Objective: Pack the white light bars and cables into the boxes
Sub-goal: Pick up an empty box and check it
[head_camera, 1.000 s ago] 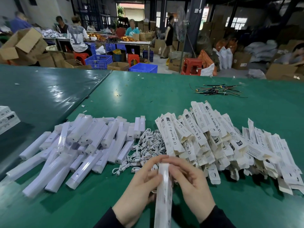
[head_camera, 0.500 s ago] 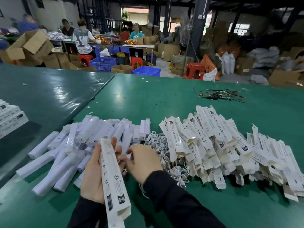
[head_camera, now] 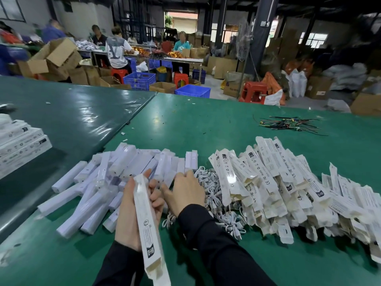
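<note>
Since half a second ago little is changed — the long white printed cardboard box point(head_camera: 146, 219) is gripped at 6 o'clock by the left hand point(head_camera: 132, 211); the right hand point(head_camera: 185, 195), fingers bent, is laid on — perhaps pinching — the heap of white plastic light bars point(head_camera: 99, 182), beside the white coiled cables point(head_camera: 214, 190).

- One narrow white box point(head_camera: 146, 221) held in two hands
- Three heaps: light bars point(head_camera: 107, 182), cables point(head_camera: 214, 195), flat boxes point(head_camera: 288, 188)
- Two blue crates point(head_camera: 139, 80)
</note>
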The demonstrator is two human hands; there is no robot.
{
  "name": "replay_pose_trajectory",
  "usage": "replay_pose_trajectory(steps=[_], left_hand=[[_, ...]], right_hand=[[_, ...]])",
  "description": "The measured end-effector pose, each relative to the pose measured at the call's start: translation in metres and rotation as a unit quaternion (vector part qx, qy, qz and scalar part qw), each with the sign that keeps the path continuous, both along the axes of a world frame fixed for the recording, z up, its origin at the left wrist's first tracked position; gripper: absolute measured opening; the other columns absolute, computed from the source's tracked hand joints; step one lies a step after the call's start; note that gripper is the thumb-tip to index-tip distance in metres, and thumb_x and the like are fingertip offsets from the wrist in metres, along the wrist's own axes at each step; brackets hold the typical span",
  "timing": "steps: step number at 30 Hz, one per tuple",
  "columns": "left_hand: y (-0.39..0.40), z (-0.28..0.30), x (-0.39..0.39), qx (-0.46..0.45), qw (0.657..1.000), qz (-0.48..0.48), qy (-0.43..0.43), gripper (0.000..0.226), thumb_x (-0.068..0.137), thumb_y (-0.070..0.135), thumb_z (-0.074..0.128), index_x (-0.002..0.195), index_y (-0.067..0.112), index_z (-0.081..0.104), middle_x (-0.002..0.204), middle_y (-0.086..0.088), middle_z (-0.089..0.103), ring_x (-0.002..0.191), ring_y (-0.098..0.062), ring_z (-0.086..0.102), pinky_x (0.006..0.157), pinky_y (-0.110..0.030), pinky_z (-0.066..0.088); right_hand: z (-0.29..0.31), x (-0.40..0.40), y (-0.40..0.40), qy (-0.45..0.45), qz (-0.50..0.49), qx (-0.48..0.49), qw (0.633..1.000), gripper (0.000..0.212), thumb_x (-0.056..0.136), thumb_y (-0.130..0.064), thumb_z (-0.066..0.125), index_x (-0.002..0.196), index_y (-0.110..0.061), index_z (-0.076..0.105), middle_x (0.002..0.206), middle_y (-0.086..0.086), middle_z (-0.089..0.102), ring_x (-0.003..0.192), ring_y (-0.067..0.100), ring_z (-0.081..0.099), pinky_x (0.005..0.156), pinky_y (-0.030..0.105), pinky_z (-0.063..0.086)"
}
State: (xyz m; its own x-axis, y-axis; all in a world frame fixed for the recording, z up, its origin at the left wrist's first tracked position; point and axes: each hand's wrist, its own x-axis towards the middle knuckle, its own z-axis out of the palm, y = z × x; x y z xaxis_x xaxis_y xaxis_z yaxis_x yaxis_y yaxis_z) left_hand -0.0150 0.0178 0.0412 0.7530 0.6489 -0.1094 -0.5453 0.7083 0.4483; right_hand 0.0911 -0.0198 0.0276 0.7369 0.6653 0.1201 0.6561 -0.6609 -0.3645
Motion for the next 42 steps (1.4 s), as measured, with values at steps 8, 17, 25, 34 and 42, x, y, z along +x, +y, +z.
replay_pose_trajectory(steps=[8,17,25,34,42], left_hand=[[-0.004,-0.004,0.001,0.051,0.993,0.046,0.091,0.038,0.097,0.049,0.042,0.106,0.016,0.058,0.074,0.0,0.055,0.054,-0.009,0.049,0.047,-0.017,0.046],[-0.013,-0.005,0.001,0.075,0.99,0.076,0.093,0.033,0.098,0.049,0.038,0.112,0.027,0.06,0.083,0.002,0.067,0.073,-0.014,0.061,0.072,-0.033,0.049],[-0.017,-0.011,0.005,0.044,0.998,0.043,0.034,0.013,0.096,0.008,0.045,0.102,0.019,0.05,0.111,-0.017,0.066,0.109,-0.031,0.067,0.079,-0.049,0.059],[0.001,-0.007,-0.017,0.469,0.804,-0.3,0.211,0.041,0.066,0.013,0.085,0.105,0.014,0.072,0.116,-0.014,0.069,0.087,-0.038,0.07,0.067,-0.035,0.06],[-0.032,-0.013,0.001,0.491,0.776,-0.333,0.215,0.059,0.07,-0.003,0.065,0.124,0.018,0.056,0.11,-0.008,0.07,0.074,-0.021,0.063,0.06,-0.032,0.056]], right_hand=[[0.001,0.0,0.004,0.145,-0.024,0.12,0.982,0.038,0.082,-0.061,0.064,0.075,-0.023,0.063,0.11,0.001,0.052,0.105,0.02,0.047,0.094,0.038,0.034],[0.037,0.007,-0.141,0.629,0.041,0.531,0.567,0.05,0.072,-0.039,0.08,0.107,-0.009,0.06,0.085,0.008,0.062,0.073,0.015,0.057,0.069,0.031,0.055],[0.018,-0.014,-0.169,0.633,0.054,0.499,0.589,0.022,0.064,-0.003,0.075,0.085,-0.007,0.073,0.088,0.025,0.067,0.072,0.031,0.067,0.073,0.041,0.06],[0.023,0.004,-0.184,0.612,-0.032,0.6,0.514,0.03,0.076,-0.006,0.057,0.105,-0.005,0.061,0.095,0.026,0.071,0.078,0.032,0.071,0.067,0.037,0.06],[0.032,0.017,-0.201,0.571,-0.064,0.611,0.545,0.025,0.083,-0.019,0.057,0.107,-0.013,0.06,0.089,0.008,0.065,0.063,0.012,0.064,0.048,0.022,0.05]])
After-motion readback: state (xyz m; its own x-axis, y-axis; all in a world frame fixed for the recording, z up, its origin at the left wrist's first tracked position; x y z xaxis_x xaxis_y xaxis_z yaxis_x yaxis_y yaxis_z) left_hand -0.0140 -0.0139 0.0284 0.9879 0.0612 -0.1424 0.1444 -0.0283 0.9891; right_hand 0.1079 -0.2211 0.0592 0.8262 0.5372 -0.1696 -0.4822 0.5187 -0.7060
